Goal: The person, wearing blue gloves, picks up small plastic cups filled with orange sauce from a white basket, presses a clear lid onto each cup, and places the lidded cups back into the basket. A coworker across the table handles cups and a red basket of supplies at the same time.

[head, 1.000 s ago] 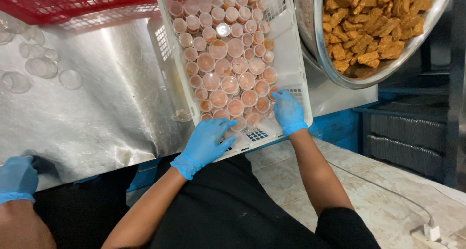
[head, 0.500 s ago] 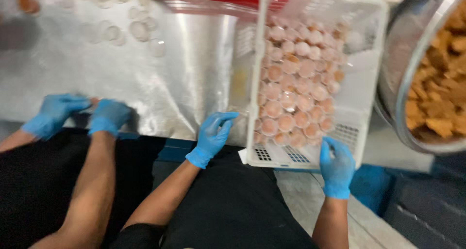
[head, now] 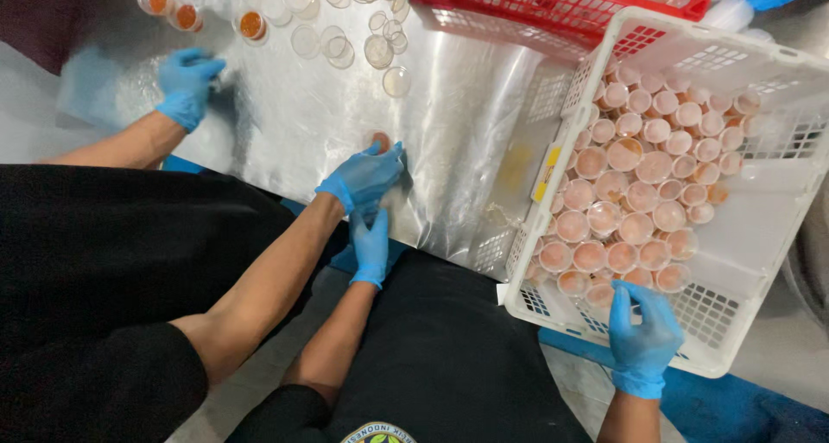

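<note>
Head view: the white plastic crate [head: 760,262] of small lidded sauce cups [head: 639,193] has slid right. Right hand [head: 643,326] grips its near rim; left hand [head: 371,246] let go, resting open on the steel table [head: 466,123] left of it.

Table top [head: 285,123]: sheet metal, brushed and glossy, with streaked reflections. White crate [head: 760,227]: moulded plastic lattice, smooth, slightly shiny. Red crate [head: 553,3]: the same plastic mesh, glossier. Small cups [head: 635,193] in the white crate — clear thin plastic, sealed with shiny lids over orange content. Right hand [head: 643,335] and left hand [head: 371,246] — blue gloves, thin rubbery film, matt, wrinkled at the knuckles. Black garment [head: 449,365]: matt woven cloth.
</note>
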`<state>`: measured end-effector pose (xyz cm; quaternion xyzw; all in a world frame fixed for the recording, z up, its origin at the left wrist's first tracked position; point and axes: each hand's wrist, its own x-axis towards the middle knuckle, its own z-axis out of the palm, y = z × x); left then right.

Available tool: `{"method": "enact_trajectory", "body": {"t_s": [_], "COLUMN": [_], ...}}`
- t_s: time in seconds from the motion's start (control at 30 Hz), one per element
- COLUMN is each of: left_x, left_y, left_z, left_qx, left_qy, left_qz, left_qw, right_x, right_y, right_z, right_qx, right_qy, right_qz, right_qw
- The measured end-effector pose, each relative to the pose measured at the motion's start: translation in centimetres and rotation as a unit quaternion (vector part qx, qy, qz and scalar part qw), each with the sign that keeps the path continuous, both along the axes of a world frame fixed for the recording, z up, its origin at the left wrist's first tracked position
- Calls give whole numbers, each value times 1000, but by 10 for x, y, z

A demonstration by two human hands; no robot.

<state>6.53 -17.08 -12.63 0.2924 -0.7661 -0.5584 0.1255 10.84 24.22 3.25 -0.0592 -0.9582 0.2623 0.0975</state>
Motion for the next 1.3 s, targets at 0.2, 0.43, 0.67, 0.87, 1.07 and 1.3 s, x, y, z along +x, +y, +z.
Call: {"method": "enact_trajectory", "body": {"t_s": [0.2,0.43,0.67,0.87,1.07,1.3], "left_x": [-54,-134,-128,-97,-69,-51], "left_y": [-19,-19,7,49,150,175], "left_z": [20,21,26,123,179,179], "left_qx": [80,-86,97,174,108,67], "left_qy": [31,-48,-88,-51,-62,12], "left_qz": [38,-87,-146,-302,-517,-628], "left_qw": [996,991,981,936,847,775], "right_x": [-4,0,-12,-47,-59,-30], "right_y": [3,-19,-43,-91,-48,97], "right_z": [10,7,17,25,25,10], "right_qx": [-32,-63,-104,-362,-397,-28], "right_qy": [16,27,63,-60,-177,-257], "right_qz": [8,21,31,47,57,2], "right_qw": [999,997,992,929,899,966]}}
